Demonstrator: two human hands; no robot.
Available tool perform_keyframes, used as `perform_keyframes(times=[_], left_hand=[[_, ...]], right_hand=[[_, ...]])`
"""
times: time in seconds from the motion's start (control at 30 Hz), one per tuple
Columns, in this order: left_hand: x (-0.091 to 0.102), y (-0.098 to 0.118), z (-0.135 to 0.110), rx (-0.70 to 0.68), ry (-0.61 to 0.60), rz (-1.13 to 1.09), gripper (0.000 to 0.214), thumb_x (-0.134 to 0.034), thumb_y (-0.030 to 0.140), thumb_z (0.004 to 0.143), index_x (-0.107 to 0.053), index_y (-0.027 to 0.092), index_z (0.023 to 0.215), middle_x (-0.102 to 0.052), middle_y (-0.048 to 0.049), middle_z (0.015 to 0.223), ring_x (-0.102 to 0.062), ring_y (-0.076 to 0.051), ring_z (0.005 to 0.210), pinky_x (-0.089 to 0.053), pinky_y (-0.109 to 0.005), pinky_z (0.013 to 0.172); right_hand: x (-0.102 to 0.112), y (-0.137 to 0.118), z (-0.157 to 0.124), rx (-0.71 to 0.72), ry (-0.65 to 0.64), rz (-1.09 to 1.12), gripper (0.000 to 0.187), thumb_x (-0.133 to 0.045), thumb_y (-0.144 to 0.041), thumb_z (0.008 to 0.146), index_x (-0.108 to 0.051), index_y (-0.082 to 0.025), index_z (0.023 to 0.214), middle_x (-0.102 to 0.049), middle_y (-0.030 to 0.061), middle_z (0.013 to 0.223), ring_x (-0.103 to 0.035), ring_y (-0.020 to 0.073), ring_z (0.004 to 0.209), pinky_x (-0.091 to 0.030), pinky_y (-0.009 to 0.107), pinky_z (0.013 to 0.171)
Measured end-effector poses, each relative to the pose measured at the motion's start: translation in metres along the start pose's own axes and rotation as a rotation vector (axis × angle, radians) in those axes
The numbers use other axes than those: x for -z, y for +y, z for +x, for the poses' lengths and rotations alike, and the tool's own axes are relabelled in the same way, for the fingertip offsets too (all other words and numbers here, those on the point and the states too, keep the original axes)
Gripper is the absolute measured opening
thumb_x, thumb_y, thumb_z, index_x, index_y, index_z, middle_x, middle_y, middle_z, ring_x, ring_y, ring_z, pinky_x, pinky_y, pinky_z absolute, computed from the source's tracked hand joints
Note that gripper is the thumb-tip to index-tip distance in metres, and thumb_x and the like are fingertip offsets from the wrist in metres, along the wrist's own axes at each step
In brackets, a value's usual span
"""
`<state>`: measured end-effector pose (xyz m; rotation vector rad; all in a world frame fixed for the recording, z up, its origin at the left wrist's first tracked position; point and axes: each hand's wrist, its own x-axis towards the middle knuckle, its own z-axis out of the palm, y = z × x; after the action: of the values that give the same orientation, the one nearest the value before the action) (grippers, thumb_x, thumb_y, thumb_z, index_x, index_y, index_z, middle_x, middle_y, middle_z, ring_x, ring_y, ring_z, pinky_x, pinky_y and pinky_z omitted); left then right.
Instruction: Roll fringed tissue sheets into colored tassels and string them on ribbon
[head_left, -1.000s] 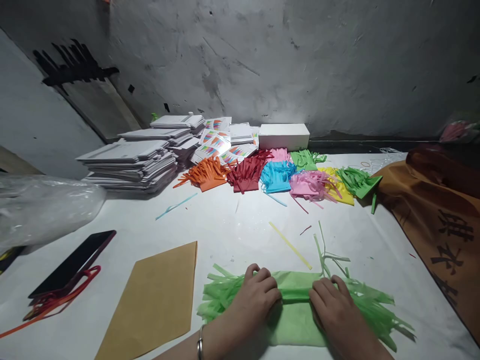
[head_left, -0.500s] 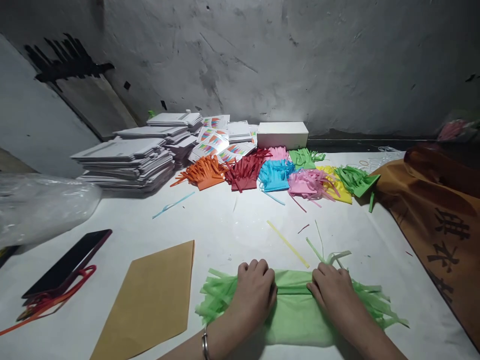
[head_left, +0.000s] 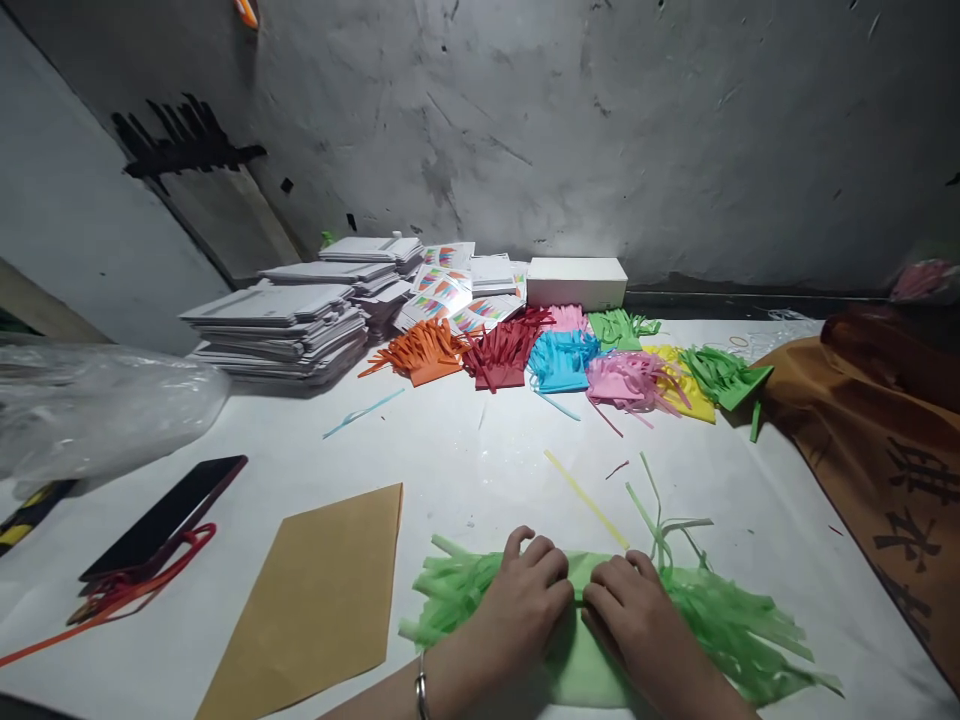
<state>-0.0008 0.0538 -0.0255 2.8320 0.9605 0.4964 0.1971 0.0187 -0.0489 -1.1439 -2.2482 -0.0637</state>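
A light green sheet of tissue paper (head_left: pixel 720 625) with fringed ends lies at the near edge of the white table (head_left: pixel 465 440). My left hand (head_left: pixel 525 600) and my right hand (head_left: pixel 630 615) press down on its folded middle, side by side, fingertips curled onto the fold and almost touching each other. A metal bangle circles my left wrist. Loose green strips stick up just beyond my right hand.
A tan envelope (head_left: pixel 315 600) lies left of the paper. A dark phone (head_left: pixel 165 515) on red cord sits further left, below a clear plastic bag (head_left: pixel 97 410). Coloured fringed paper bundles (head_left: pixel 562 355), card stacks (head_left: pixel 277 330) and a white box (head_left: pixel 576 282) line the back. Brown fabric (head_left: pixel 885 460) drapes on the right.
My hands have slid toward each other along the green fold and now nearly meet at its middle. The camera view has shifted slightly.
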Motion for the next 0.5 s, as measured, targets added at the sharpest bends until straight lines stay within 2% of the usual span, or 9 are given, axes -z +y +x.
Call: perform_keyframes(times=[0.13,0.23,0.37,0.5], left_hand=[[-0.001,0.0,-0.001,0.173,-0.033,-0.148,0.011,-0.066,0.013,0.089,-0.066,0.021,0.081,-0.066,-0.0005,0.089,-0.054,-0.02,0.091,-0.031,-0.04,0.088],[0.0,-0.001,-0.001,0.245,-0.055,-0.19,0.008,-0.071,0.021,0.088,-0.069,0.022,0.08,-0.067,-0.0006,0.089,-0.054,-0.021,0.091,-0.032,-0.04,0.085],[0.003,0.002,0.003,0.308,-0.144,-0.137,0.01,-0.066,0.021,0.091,-0.07,0.022,0.082,-0.069,-0.0008,0.093,-0.056,-0.021,0.092,-0.032,-0.04,0.084],[0.011,0.011,0.014,0.392,-0.241,-0.035,0.011,-0.06,0.017,0.089,-0.069,0.019,0.083,-0.069,-0.0056,0.094,-0.058,-0.025,0.093,-0.036,-0.043,0.081]], right_hand=[[0.0,0.004,-0.006,0.001,-0.021,-0.034,0.033,-0.035,-0.008,0.102,-0.053,-0.022,0.078,-0.055,-0.0006,0.076,-0.05,0.0189,0.074,-0.034,0.037,0.088],[0.011,0.018,-0.015,-0.025,-0.023,-0.051,0.028,-0.037,-0.01,0.101,-0.055,-0.022,0.084,-0.058,0.0005,0.082,-0.053,0.0203,0.079,-0.034,0.039,0.088],[0.027,0.035,-0.027,-0.062,-0.106,-0.031,0.014,-0.048,-0.014,0.1,-0.057,-0.024,0.095,-0.061,0.0011,0.095,-0.058,0.0198,0.088,-0.037,0.036,0.087],[0.025,0.036,-0.034,-0.163,-0.131,-0.054,0.013,-0.051,-0.014,0.097,-0.055,-0.025,0.091,-0.061,0.0008,0.093,-0.06,0.0201,0.089,-0.037,0.039,0.09]])
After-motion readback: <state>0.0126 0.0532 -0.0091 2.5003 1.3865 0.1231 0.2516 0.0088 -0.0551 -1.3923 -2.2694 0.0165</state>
